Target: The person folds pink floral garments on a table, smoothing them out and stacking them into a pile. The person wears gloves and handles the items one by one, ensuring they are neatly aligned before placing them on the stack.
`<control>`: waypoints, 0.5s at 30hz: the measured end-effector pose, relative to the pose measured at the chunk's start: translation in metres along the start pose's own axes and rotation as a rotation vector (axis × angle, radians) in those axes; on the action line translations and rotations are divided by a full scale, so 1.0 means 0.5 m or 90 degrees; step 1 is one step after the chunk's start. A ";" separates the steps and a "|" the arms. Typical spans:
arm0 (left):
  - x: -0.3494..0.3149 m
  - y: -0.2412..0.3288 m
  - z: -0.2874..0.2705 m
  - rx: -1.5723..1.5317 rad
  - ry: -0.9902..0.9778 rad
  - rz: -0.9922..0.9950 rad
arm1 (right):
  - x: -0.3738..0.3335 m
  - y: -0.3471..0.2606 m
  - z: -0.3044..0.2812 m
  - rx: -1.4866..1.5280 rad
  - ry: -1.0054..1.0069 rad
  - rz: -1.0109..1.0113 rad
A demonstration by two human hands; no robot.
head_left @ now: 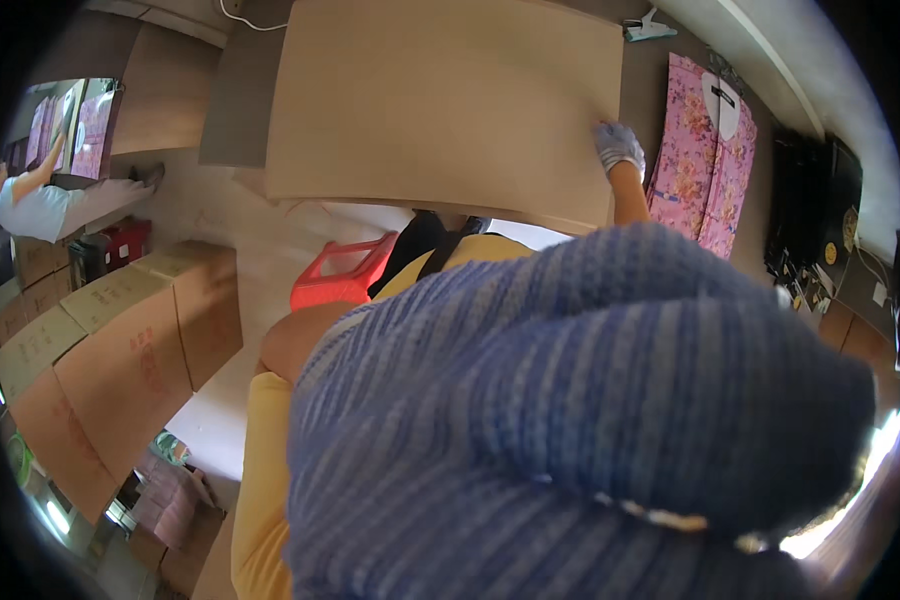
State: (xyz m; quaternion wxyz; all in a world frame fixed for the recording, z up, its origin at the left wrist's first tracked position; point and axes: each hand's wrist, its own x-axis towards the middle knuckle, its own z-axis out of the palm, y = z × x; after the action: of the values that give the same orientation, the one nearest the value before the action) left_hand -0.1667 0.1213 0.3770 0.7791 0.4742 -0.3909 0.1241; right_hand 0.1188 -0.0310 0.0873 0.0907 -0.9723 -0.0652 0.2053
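A large flat brown cardboard sheet (440, 100) covers most of the table in front of me. My right hand (620, 148), in a pale glove, rests on the sheet's right edge with its fingers laid over the top. Just right of that hand lies a folded pink floral garment (682, 140) with a white collar piece and a dark label. Blue striped fabric (610, 390) fills the lower middle of the view and hides much of the near side. My left hand does not show.
A red plastic stool (342, 272) stands below the table's near edge. Cardboard boxes (120, 360) are stacked at left. Farther left, another person in a pale top (38, 205) reaches toward floral fabric. A small pale tool (650, 28) lies beyond the sheet's far right corner.
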 end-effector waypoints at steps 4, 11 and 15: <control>-0.007 -0.006 -0.007 0.004 0.006 0.002 | -0.021 -0.023 0.020 0.043 0.168 0.059; -0.009 -0.048 -0.031 -0.034 -0.040 -0.001 | 0.027 0.075 0.047 0.209 0.090 0.148; 0.004 -0.049 -0.024 -0.036 -0.059 -0.009 | 0.088 0.138 0.109 0.315 0.076 0.096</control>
State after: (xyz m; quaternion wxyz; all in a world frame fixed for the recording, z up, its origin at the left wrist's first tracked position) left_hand -0.1459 0.1181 0.3597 0.7743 0.4599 -0.4263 0.0851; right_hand 0.1425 -0.0831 0.0072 0.3138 -0.9330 0.0654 0.1635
